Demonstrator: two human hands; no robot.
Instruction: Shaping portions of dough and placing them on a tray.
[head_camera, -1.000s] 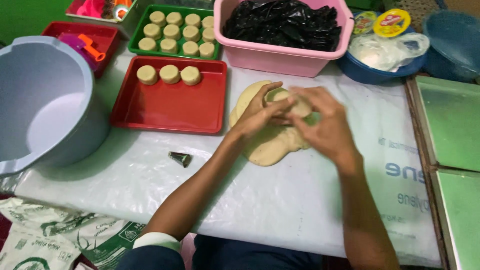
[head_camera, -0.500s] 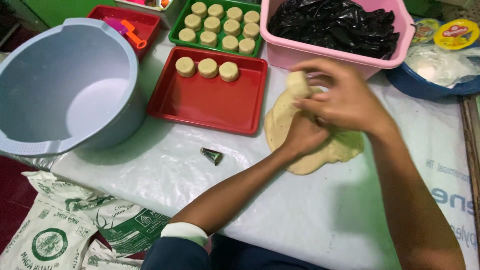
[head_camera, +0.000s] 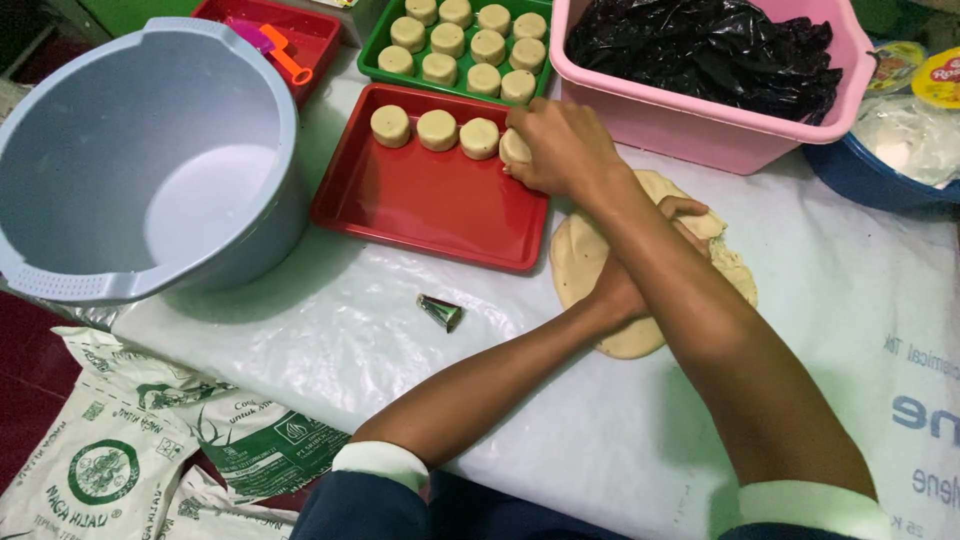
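Note:
My right hand (head_camera: 560, 150) reaches across to the red tray (head_camera: 430, 205) and sets a round dough piece (head_camera: 515, 148) at the end of a row of three dough pieces (head_camera: 437, 130). My left hand (head_camera: 640, 270) lies on the flat dough sheet (head_camera: 580, 260) on the white plastic-covered table, mostly hidden under my right forearm. Its fingertips curl over the sheet's far edge.
A green tray (head_camera: 375, 60) behind the red one holds several more dough rounds. A pink tub (head_camera: 700, 130) of black plastic stands at the back, a large grey bucket (head_camera: 150, 160) at the left. A small metal cone (head_camera: 440, 312) lies in front. Printed sacks (head_camera: 120, 450) lie at the lower left.
Both hands were shaping a piece at the dough sheet. My right hand has since carried that piece left to the red tray, while the left stayed on the sheet. The view shifted left.

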